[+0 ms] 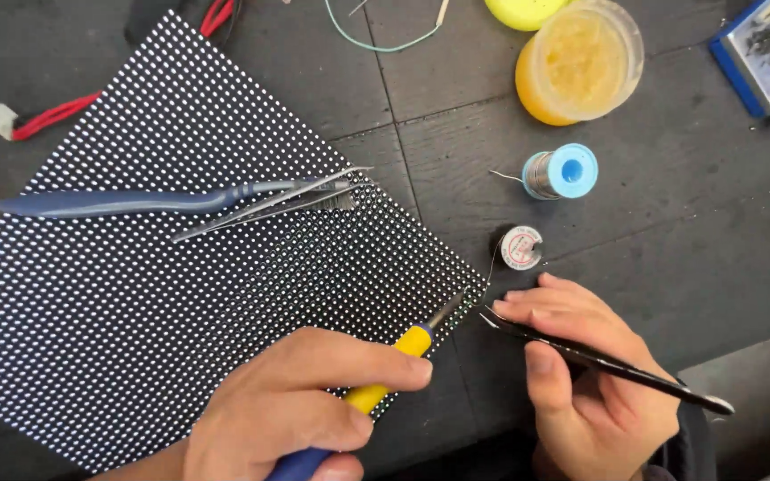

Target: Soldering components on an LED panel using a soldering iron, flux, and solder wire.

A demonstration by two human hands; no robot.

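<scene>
- The dotted LED panel (162,294) lies flat on the dark desk (670,232), turned like a diamond, its near-right corner pointing at the gap between my two hands.
- My left hand (287,414) has its fingers wrapped and pressed around the yellow-and-blue soldering iron (376,387); the metal tip sits right at that corner edge of the panel.
- My right hand (594,379) is just off the same corner, on the bare desk, fingers pinched around black tweezers (599,361) whose points aim back toward the panel edge.
- A thin solder wire (490,267) runs from the small spool (520,247) just beyond the panel's corner down toward the iron tip.
- On the panel itself rest a blue-handled tool (109,202) and a pair of silver tweezers (269,207), well up from where I work.
- Farther from the panel stand a blue solder reel (563,171) and an open tub of yellow flux (579,62).
- To do this well, I judge: keep the iron tip steady on one spot only, hold my wrists on the desk, bring the tweezers in low and level, and touch only briefly so the neighbouring dots are spared.
</scene>
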